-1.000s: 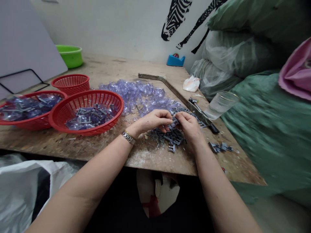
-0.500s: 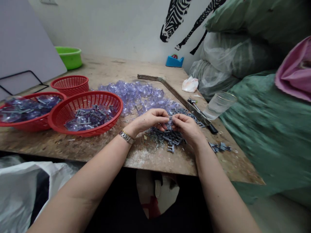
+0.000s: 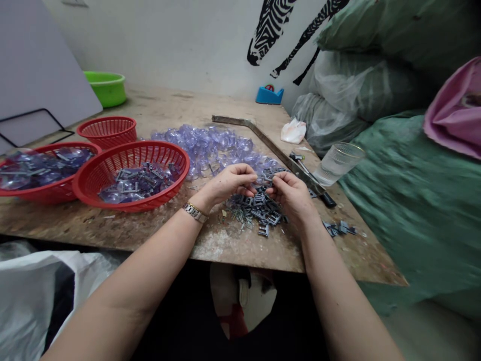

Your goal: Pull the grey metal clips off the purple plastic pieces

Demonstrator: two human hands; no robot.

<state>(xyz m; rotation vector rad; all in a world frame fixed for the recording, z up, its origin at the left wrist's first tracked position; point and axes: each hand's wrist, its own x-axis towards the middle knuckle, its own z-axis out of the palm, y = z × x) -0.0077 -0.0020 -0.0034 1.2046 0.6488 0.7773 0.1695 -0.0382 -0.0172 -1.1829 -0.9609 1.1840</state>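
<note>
My left hand (image 3: 233,182), with a metal watch (image 3: 195,212) on the wrist, is closed in a pinch above the pile; whatever is between its fingertips is too small to make out. Close by on the right, my right hand (image 3: 292,194) also pinches with thumb and forefinger, and its contents are hidden. A narrow gap separates the fingertips. Beneath them lies a heap of small grey plastic clips (image 3: 265,213), with thin metal-like bits (image 3: 242,216) at its left. Clear purplish plastic pieces (image 3: 210,144) spread out behind the hands.
Red baskets (image 3: 130,203) on the left hold mixed clear and grey parts. An angled metal bar (image 3: 268,143), a glass (image 3: 338,163), a black-handled tool (image 3: 328,200) and loose clips (image 3: 340,228) are on the right. Green sacks (image 3: 406,200) crowd the table's right edge.
My fingertips, which met around a small clear piece, have moved slightly apart. My right hand has shifted a little up and to the right.
</note>
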